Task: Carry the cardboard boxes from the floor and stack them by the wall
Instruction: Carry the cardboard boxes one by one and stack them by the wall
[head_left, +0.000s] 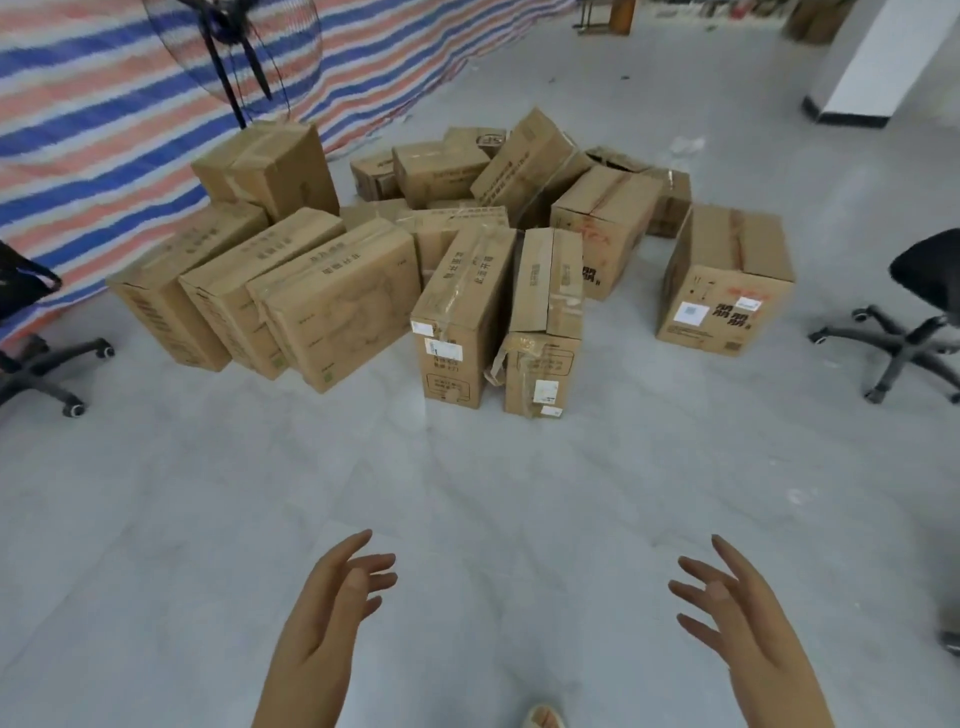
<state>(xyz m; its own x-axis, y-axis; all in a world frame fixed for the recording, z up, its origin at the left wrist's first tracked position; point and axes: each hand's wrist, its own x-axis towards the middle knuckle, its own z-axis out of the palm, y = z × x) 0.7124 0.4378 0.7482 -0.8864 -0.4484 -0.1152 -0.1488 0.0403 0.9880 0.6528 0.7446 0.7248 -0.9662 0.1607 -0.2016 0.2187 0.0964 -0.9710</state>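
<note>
Several brown cardboard boxes lie in a loose pile on the grey floor ahead of me. Three long boxes (332, 301) lean side by side at the left, with one box (270, 166) stacked on top behind them. Two narrow boxes (462, 317) (545, 322) stand upright at the front middle. A single box (727, 280) stands apart at the right. More boxes (524, 161) are jumbled at the back. My left hand (332, 608) and my right hand (737, 618) are held out low, palms facing each other, fingers spread and holding nothing, well short of the boxes.
A striped red, white and blue tarp (104, 104) hangs along the left, with a black standing fan (234, 57) before it. Office chairs stand at the left (36, 353) and right (914, 322). A white pillar (878, 62) rises at the far right. My foot (543, 717) shows below.
</note>
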